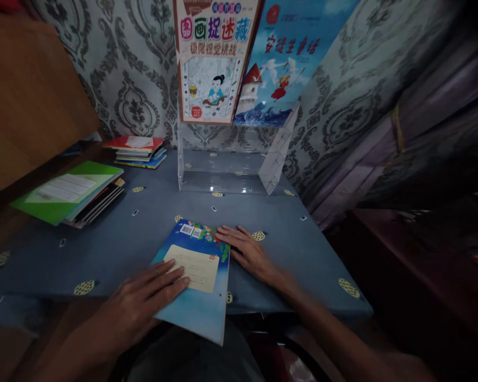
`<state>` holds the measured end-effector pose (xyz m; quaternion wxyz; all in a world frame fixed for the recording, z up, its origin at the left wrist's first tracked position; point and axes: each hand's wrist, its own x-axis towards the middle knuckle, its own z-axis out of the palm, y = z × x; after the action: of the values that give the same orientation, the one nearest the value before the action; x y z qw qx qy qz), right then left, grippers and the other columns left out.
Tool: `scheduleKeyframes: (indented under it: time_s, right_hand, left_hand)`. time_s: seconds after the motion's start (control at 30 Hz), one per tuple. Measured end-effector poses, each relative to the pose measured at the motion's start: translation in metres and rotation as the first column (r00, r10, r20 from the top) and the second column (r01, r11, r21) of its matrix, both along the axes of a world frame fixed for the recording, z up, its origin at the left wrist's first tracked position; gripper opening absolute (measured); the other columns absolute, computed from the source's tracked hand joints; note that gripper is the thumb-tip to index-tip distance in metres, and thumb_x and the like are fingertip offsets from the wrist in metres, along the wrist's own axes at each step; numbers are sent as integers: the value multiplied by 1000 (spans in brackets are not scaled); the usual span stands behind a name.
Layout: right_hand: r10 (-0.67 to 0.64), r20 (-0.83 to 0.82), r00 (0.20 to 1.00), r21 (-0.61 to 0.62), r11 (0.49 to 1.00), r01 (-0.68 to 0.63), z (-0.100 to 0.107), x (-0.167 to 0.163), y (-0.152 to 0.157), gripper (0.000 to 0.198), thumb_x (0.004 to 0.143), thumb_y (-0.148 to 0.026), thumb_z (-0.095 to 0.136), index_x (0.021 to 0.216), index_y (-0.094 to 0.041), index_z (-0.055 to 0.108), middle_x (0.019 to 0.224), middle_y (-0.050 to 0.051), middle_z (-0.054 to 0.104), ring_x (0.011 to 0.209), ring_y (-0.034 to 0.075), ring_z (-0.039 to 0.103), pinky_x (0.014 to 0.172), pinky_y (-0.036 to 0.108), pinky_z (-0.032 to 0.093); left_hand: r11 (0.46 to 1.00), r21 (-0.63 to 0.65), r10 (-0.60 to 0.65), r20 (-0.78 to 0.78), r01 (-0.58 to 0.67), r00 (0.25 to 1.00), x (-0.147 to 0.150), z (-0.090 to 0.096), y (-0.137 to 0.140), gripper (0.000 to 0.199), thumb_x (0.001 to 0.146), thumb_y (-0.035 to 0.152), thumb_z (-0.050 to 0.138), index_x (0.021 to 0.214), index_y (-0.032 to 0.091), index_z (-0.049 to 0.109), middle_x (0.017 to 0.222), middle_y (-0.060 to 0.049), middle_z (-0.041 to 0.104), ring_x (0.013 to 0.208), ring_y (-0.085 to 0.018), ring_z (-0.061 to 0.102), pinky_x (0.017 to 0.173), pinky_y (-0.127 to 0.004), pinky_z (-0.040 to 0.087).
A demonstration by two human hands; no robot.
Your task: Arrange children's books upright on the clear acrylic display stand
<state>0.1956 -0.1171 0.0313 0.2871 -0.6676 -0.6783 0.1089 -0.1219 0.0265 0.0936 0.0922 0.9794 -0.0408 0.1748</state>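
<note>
Cloth-covered table (279, 209), blue book (203, 277) at its six o'clock.
Thin, it should be light and bendy; I'd hold its side edges. The left hand (149, 294) lies across its nine o'clock, thumb hidden: whether it grips, I can't tell. The right hand (250, 253), loosely spread, touches its one o'clock.

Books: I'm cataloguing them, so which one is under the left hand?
The blue book over the table's near edge: left hand on its cover, right hand at its corner. Others stand racked or lie in stacks.
</note>
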Motion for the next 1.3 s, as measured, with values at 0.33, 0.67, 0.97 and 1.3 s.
scheduleKeyframes:
  time_s: [0.33, 0.67, 0.97, 1.3]
  right_hand:
    - [-90, -513, 854, 253, 935, 250, 72, 11, 22, 24, 85, -47, 74, 94, -25, 76, 88, 2, 76, 86, 21, 71, 82, 34, 56]
    - [-248, -624, 741, -76, 963, 258, 27, 35, 83, 39, 71, -56, 71, 76, -18, 69, 66, 1, 66, 62, 16, 58, 58, 27, 46]
    - [-302, -410, 861, -163, 953, 257, 11, 49, 83, 33, 81, -51, 64, 84, -19, 71, 74, 3, 70, 70, 20, 63, 63, 30, 48]
    - [128, 87, 988, 58, 989, -133, 30, -40, 122, 38, 100, -23, 45, 136, -20, 60, 139, 13, 62, 131, 26, 53, 111, 46, 44]
  left_hand:
    - [604, -739, 461, 21, -297, 887, 18, 43, 37, 38, 88, 58, 62, 90, 23, 79, 86, -4, 76, 78, -23, 72, 65, -30, 59]
    - [364, -752, 605, -256, -549, 754, 64, -36, 81, 68, 81, 61, 61, 131, 17, 50, 90, -5, 72, 72, -22, 67, 73, -40, 58]
    - [798, -86, 597, -32, -597, 802, 67, -57, 75, 46, 101, 42, 43, 136, 13, 53, 146, -19, 52, 136, -31, 50, 111, -50, 45]
    - [831, 45, 556, -34, -554, 831, 73, -67, 68, 48, 105, 45, 35, 138, 15, 52, 149, -18, 52, 141, -30, 46, 113, -52, 41]
